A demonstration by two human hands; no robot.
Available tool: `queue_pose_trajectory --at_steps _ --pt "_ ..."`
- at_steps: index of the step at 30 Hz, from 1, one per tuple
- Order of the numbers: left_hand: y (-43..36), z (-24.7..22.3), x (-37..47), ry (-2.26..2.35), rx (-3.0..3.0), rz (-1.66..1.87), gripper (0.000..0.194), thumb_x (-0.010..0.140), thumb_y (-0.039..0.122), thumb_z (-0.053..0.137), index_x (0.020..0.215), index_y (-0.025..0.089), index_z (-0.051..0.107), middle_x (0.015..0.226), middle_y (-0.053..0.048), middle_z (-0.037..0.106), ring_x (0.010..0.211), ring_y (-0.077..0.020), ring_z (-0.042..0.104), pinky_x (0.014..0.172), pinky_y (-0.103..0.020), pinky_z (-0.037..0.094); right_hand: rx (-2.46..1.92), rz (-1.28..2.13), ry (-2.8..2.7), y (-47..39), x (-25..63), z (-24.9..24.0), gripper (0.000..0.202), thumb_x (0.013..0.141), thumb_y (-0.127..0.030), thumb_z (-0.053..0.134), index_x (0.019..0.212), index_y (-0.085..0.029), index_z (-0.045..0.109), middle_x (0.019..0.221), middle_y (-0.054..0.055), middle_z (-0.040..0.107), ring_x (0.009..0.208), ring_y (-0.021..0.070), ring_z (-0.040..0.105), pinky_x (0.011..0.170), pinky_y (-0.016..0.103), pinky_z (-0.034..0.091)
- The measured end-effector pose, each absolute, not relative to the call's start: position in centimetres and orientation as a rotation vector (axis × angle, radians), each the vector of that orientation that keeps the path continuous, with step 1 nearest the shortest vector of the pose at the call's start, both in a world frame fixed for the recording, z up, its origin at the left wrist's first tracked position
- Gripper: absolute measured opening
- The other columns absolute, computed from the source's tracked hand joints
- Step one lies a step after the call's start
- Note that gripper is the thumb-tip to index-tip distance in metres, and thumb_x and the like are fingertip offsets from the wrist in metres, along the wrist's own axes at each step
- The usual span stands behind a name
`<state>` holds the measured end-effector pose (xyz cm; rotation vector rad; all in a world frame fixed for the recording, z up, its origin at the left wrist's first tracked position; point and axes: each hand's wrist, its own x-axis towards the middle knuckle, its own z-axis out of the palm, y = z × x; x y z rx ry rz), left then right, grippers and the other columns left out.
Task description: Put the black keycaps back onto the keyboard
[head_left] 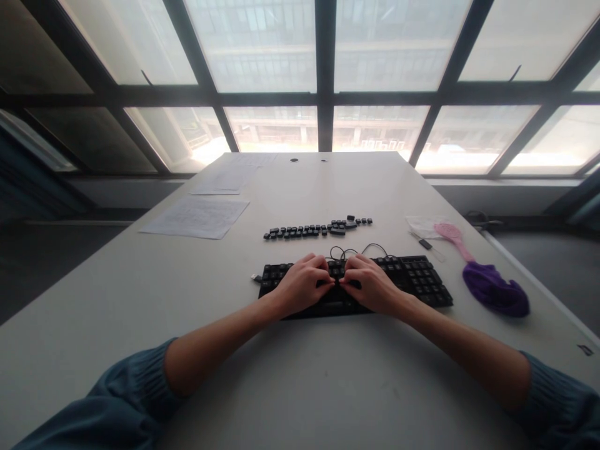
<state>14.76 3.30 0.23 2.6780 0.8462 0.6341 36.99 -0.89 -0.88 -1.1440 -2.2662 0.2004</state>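
Observation:
A black keyboard [424, 281] lies on the white table, its cable looped behind it and its USB plug [255, 278] at the left end. Over its middle, my left hand [307, 282] has thumb and fingers pinched together. Close beside it on the right, my right hand [368, 281] is pinched too, the fingertips of both hands nearly meeting low over the keys. What they grip, if anything, is too small to make out. Loose black keycaps [304, 232] stand in uneven rows behind the keyboard.
Right of the keyboard are a purple cloth [494, 289], a pink-handled brush [452, 236], a small dark item [425, 244] and a clear plastic bag [417, 224]. Printed papers [197, 217] lie at the left back. The white table [140, 294] reaches toward large windows.

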Motion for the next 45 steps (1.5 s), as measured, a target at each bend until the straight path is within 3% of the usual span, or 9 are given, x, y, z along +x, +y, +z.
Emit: queue_pose_trajectory --at_steps 15,26,31,36,45 --pt "3.4 0.7 14.6 0.806 2.593 0.705 0.01 0.091 0.024 0.07 0.09 0.022 0.079 0.092 -0.005 0.069 0.092 -0.0199 0.06 0.086 -0.034 0.05 -1.069 0.274 -2.183 -0.6 37.3 -1.1 0.013 0.087 -0.01 0.07 0.078 -0.02 0.07 0.082 0.004 0.068 0.083 0.02 0.058 0.079 0.035 0.048" --pt "7.6 5.0 13.2 0.984 2.518 0.897 0.01 0.088 0.028 0.071 0.092 0.023 0.08 0.095 -0.003 0.077 0.091 -0.0196 0.067 0.09 -0.035 0.05 -1.281 0.231 -1.998 2.0 39.8 2.2 0.011 0.088 -0.012 0.067 0.083 -0.021 0.071 0.083 0.003 0.073 0.085 0.0213 0.062 0.081 0.034 0.048" --pt "14.0 6.2 15.7 1.152 2.553 0.747 0.015 0.085 0.027 0.072 0.093 0.021 0.082 0.089 -0.005 0.078 0.079 -0.0189 0.067 0.079 -0.032 0.053 -1.465 0.032 -2.044 9.4 41.3 3.5 0.012 0.088 -0.013 0.065 0.085 -0.02 0.075 0.084 0.006 0.075 0.087 0.0228 0.062 0.081 0.034 0.046" --pt "19.2 4.8 19.6 1.272 2.606 0.521 0.016 0.084 0.024 0.069 0.093 0.022 0.083 0.09 -0.006 0.079 0.083 -0.019 0.069 0.083 -0.031 0.053 -1.579 -0.03 -2.284 15.7 40.5 3.4 0.015 0.089 -0.014 0.066 0.09 -0.02 0.079 0.091 0.008 0.077 0.095 0.0227 0.063 0.085 0.033 0.045" --pt "22.7 2.0 21.5 1.219 2.646 0.357 0.014 0.081 0.024 0.073 0.09 0.024 0.083 0.089 -0.008 0.078 0.084 -0.0211 0.069 0.081 -0.03 0.052 -1.582 -0.008 -2.487 18.6 39.3 2.3 0.018 0.088 -0.012 0.066 0.091 -0.022 0.08 0.093 0.009 0.077 0.1 0.025 0.063 0.089 0.035 0.041"
